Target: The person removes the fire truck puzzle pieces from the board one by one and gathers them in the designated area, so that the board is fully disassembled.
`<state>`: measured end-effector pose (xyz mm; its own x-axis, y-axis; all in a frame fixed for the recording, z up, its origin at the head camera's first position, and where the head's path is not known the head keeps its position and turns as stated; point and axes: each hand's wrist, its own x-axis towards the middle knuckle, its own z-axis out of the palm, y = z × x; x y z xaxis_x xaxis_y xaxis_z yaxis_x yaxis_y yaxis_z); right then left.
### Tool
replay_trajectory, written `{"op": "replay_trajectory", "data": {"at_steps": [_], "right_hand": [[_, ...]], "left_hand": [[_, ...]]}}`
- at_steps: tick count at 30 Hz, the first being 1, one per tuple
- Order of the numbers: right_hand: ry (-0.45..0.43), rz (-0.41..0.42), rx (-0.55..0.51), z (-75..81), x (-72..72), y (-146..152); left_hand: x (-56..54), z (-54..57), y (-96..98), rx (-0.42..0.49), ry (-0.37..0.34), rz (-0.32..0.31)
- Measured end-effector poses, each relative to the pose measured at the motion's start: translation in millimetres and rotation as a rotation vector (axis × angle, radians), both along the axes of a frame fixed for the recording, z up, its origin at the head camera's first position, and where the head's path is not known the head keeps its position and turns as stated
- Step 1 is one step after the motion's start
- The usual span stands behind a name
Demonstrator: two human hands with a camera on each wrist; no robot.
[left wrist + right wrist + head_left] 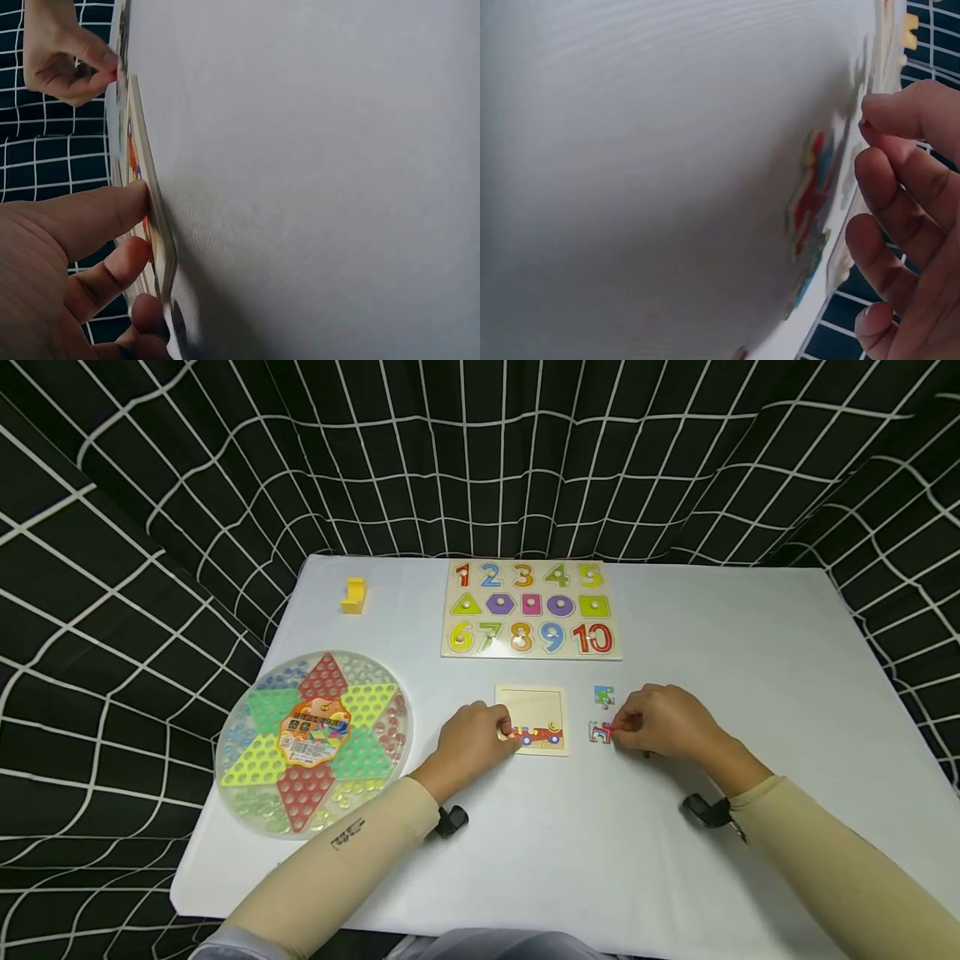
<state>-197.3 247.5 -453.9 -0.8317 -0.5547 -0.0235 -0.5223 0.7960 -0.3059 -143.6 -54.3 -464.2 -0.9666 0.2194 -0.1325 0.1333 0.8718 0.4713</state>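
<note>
My left hand (pixel 468 742) holds the left edge of a small square wooden puzzle board (pixel 531 700), its thumb (pixel 124 206) at the near side. A red vehicle picture fills the lower part of the board. To the right, my right hand (pixel 667 722) pinches a small jigsaw piece (pixel 600 732) by its pinkish side between thumb and forefinger; the fingertips mostly hide it in the right wrist view. A blue-and-green jigsaw piece (pixel 603 695) lies just beyond it. Beneath the right hand, a red, yellow and blue piece (pixel 810 191) lies on the cloth.
Farther back is a number-and-shape peg board (pixel 531 610). A round Chinese checkers set (pixel 311 672) with a star pattern takes up the left side. A yellow block (pixel 354 596) stands at the back left. Black gridded curtains (pixel 510 460) surround the white table (pixel 750 635).
</note>
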Motion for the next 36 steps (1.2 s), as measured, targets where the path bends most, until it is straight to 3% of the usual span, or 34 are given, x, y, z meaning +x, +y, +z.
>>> {"op": "replay_trajectory", "data": {"at_steps": [5,8,12,16,24,28,36], "right_hand": [[0.008,0.001,0.006,-4.5,-0.1,3],[-0.02,-0.022,-0.046,-3.5,1.0,-1],[-0.129,-0.029,-0.132,0.5,7.2,-18],[-0.211,0.028,-0.128,2.0,15.0,-39],[-0.074,0.061,-0.065,1.8,21.3,-61],[-0.096,0.094,-0.047,-2.3,22.0,-66],[-0.131,0.085,-0.155,-6.2,22.7,-69]], "left_hand": [[-3.7,-0.6,3.3,0.05,0.021,-0.073],[-4.2,-0.2,6.3,0.05,0.019,-0.109],[-4.6,-0.7,9.9,0.014,0.045,-0.112],[-5.4,0.2,13.1,0.012,0.05,-0.09],[-5.1,3.0,14.6,0.019,0.029,-0.069],[-4.5,2.9,13.7,0.029,0.021,-0.064],[-3.8,1.4,15.1,0.026,-0.003,-0.051]]}}
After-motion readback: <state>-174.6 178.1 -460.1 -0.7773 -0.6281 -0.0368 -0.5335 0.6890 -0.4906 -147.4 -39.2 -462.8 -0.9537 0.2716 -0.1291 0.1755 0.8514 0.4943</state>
